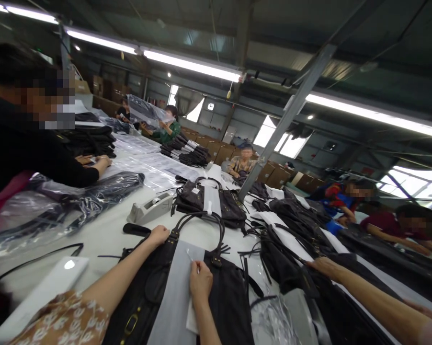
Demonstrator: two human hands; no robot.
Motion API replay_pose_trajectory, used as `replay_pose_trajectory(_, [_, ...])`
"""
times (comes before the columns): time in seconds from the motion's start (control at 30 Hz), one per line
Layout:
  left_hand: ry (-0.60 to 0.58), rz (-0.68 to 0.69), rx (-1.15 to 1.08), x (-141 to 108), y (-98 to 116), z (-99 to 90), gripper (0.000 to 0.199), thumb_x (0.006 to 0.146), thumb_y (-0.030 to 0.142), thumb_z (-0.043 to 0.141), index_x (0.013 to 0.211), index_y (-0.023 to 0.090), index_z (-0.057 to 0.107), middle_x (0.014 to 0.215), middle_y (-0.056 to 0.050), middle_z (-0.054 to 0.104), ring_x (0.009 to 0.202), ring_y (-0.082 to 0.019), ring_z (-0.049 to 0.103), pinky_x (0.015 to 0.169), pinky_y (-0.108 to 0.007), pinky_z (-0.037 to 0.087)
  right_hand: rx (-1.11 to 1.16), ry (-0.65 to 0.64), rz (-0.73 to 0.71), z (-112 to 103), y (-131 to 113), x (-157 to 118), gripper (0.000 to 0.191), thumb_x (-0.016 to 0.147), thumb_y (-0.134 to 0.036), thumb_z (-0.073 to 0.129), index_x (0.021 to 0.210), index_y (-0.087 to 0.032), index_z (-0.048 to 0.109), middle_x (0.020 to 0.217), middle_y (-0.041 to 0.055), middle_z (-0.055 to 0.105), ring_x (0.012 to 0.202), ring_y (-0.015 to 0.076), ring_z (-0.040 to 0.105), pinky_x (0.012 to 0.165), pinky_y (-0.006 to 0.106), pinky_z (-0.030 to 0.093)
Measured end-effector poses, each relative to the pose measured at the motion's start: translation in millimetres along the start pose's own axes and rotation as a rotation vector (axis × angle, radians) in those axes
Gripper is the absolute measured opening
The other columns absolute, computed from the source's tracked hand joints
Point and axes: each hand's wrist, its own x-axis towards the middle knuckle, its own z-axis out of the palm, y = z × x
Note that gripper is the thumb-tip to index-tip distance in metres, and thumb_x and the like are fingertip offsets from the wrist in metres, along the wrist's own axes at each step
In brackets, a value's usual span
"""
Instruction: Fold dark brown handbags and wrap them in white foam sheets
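Note:
A black handbag lies flat in front of me, with a white paper band down its middle and its handles pointing away from me. My left hand is at the bag's top edge beside a handle base, fingers curled against it; their tips are partly hidden. Over the paper band, my right hand pinches a thin whitish strip, too small to identify for certain. A white tag or card shows beside my right wrist. Beyond the handles lies another banded black handbag.
A tape dispenser stands ahead-left; a second one is at right. Clear plastic bags spread at left near a co-worker in black. A co-worker's hand touches handbags at right. A slanted metal post rises from the table.

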Motion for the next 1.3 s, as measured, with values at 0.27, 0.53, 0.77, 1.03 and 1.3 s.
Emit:
replay_pose_trajectory(0.27, [0.03, 0.035, 0.068, -2.9, 3.2, -2.2, 0.036, 0.062, 0.042, 0.069, 0.084, 0.014, 0.066, 0.089, -0.013, 0.071, 0.087, -0.027, 0.066, 0.065, -0.027, 0.045, 0.058, -0.006, -0.05, 2.5, 5.5, 1.4, 0.033, 0.088, -0.036, 0.04, 0.079, -0.021, 0.068, 0.077, 0.006, 0.071, 0.071, 0.0209, 0.065, 0.064, 0.027, 0.04])
replay_pose_trajectory(0.53, [0.06, 0.1, -0.058, 17.5, 9.3, 1.2, 0.026, 0.067, 0.037, 0.062, 0.081, 0.015, 0.066, 0.091, -0.012, 0.069, 0.092, -0.026, 0.061, 0.073, -0.028, 0.042, 0.025, -0.001, -0.028, 2.6, 3.7, 0.4, 0.032, 0.087, -0.037, 0.041, 0.08, -0.022, 0.068, 0.076, 0.0046, 0.071, 0.072, 0.0212, 0.066, 0.063, 0.026, 0.04])
replay_pose_trajectory(0.77, [-0.167, 0.241, -0.407, 16.9, -7.0, -7.0, 0.043, 0.073, 0.055, 0.05, 0.069, 0.016, 0.066, 0.064, -0.002, 0.061, 0.068, -0.018, 0.056, 0.06, -0.026, 0.037, 0.062, -0.044, -0.106, -5.2, -23.6, 10.8, 0.034, 0.086, -0.043, 0.045, 0.084, -0.021, 0.071, 0.076, 0.0039, 0.071, 0.067, 0.0186, 0.064, 0.062, 0.024, 0.041])
replay_pose_trajectory(1.03, [-0.29, 0.297, -0.77, 18.2, -12.9, -14.8, 0.033, 0.063, 0.026, 0.044, 0.079, 0.013, 0.07, 0.072, -0.003, 0.064, 0.063, -0.013, 0.049, 0.053, -0.022, 0.032, -0.331, -0.07, -0.191, 6.2, -90.6, 36.5, 0.029, 0.083, -0.03, 0.047, 0.074, -0.022, 0.073, 0.074, 0.0095, 0.072, 0.067, 0.0233, 0.065, 0.059, 0.029, 0.035])
replay_pose_trajectory(1.3, [-0.404, 0.322, -0.839, 18.2, -16.7, -17.6, 0.044, 0.061, 0.02, 0.05, 0.099, 0.018, 0.072, 0.085, -0.003, 0.071, 0.059, -0.011, 0.054, 0.053, -0.021, 0.036, -0.319, -0.095, -0.238, 57.4, -104.6, 47.2, 0.032, 0.088, -0.029, 0.042, 0.081, -0.02, 0.071, 0.081, 0.0102, 0.072, 0.072, 0.0231, 0.065, 0.061, 0.029, 0.036])
